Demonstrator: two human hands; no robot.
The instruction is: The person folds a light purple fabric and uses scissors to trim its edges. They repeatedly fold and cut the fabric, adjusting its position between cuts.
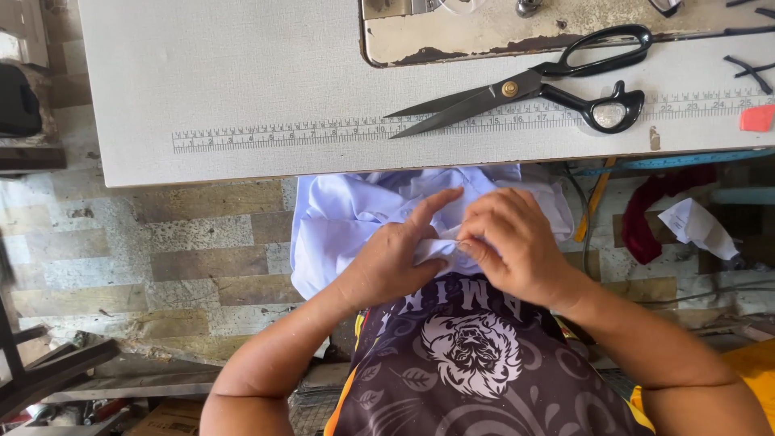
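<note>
Head view: left hand point(393, 260) and right hand point(513, 246) both pinch a fold of pale blue cloth point(343, 218) in the lap, near the table point(242, 89) edge. Loose pinch could let the fold slip or bunch. Farther off, scissors point(533, 87) lie open on the table, blades pointing left; red chalk point(757, 118) far right.

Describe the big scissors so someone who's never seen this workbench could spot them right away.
Start at the pale grey table with a ruler strip printed along its front edge. Toward its right end, just below the worn sewing-machine base, lie the scissors, blades slightly open and pointing left across the ruler. Their black loop handles and brass pivot screw set them apart.
</note>
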